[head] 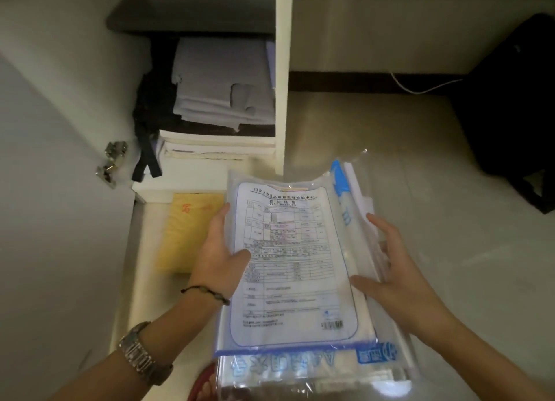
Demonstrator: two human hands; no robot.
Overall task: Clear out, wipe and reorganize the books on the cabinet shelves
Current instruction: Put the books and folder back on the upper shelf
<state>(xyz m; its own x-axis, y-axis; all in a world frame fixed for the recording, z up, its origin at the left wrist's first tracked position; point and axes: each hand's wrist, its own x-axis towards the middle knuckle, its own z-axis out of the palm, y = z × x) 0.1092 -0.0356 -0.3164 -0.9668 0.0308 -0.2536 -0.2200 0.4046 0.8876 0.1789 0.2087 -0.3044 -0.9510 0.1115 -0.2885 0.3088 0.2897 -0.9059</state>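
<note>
A stack of clear plastic document pouches [294, 268] with printed sheets inside is held in front of the cabinet, its top sheet a white form with a blue border. My left hand [219, 250] grips the stack's left edge, thumb on top. My right hand [387, 265] holds the right edge, thumb on top and fingers along the side. On the bottom shelf [150, 235] lies a yellow envelope [186, 232] with red writing. The shelf above holds a pile of books and papers [222, 100] beside a black bag [150, 115].
The open cabinet door [45, 220] stands at the left with metal hinges [111, 163]. A white cabinet side panel [282, 70] divides the shelves from the tiled floor [420, 160]. A black bag [516, 115] and a white cable [420, 88] lie at the right.
</note>
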